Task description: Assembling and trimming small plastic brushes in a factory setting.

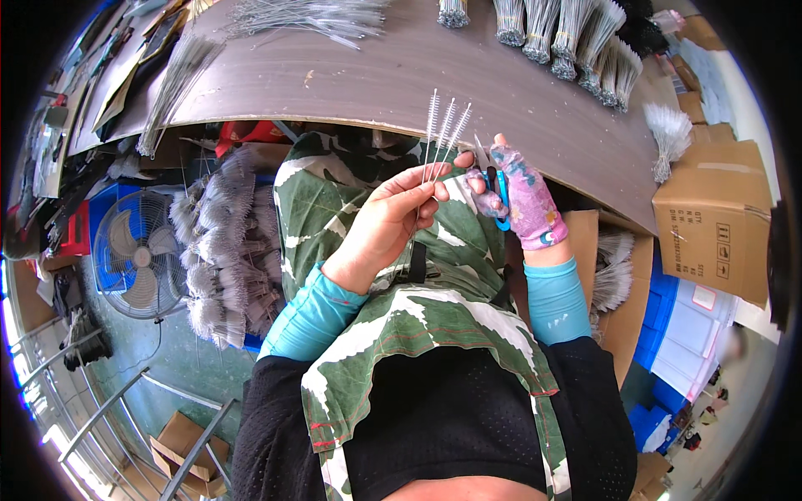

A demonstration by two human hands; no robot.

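Note:
My bare left hand is closed on three thin wire brushes. Their white bristle ends fan upward over the table's edge, and the bare wires run down through my fingers. Close beside it, my right hand, in a pink and purple patterned fingerless glove, grips a pair of scissors with blue handles. The blades point up and to the left, just right of the brushes. Both hands are above my lap, over a green and white camouflage apron.
The brown table curves ahead; bundled brushes stand at its far right and loose brushes lie at the back. More brush bundles pile up at my left by a fan. A cardboard box is at the right.

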